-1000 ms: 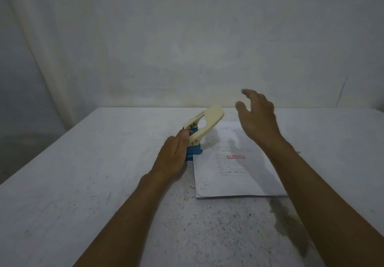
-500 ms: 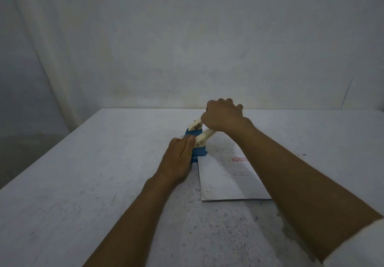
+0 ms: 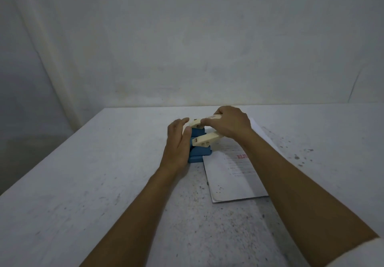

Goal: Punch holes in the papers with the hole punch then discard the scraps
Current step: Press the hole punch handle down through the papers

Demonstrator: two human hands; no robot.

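A hole punch [image 3: 201, 144] with a blue base and a cream lever stands mid-table. My right hand [image 3: 228, 124] is closed over the far end of the lever, which lies low. My left hand [image 3: 178, 142] rests against the punch's left side, fingers extended along the base and lever hinge. A white printed paper [image 3: 230, 175] with a red heading lies right of the punch, its left edge tucked into the punch's slot. My right forearm covers part of the sheet.
The white table [image 3: 104, 183] is speckled with dark marks and has a stain near the front right. A pale wall stands right behind the far edge. The left table edge drops off diagonally.
My right hand came down from the air onto the lever and has pushed it lower. My left hand stayed against the punch's side.
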